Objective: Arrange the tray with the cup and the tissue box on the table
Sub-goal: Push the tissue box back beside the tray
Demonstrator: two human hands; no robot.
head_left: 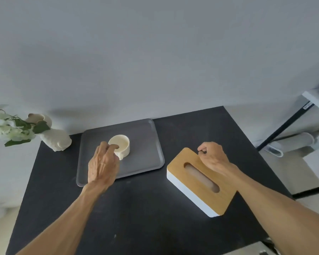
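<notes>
Seen from above, a dark table [136,208] is set against a pale wall. At far left, a white vase [56,139] with pale flowers [9,128] is seen lying at the table's back corner, partly cut off. Next, a grey tray [142,144] is laid flat near the wall, and a cream cup [121,144] is stood upright on it. The left hand [102,165] is held over the cup's near side, fingertips [114,146] curled at its rim, probably to place or adjust it; whether it is truly gripped cannot be told. To the right, just beside the tray but apart, a tissue box [201,181] with a wooden lid is set at an angle on the table. The right hand [213,156] is rested on its far corner, loosely curled, seemingly to turn or steady it; a firm grasp cannot be confirmed. No tissue can be made out in the slot.
</notes>
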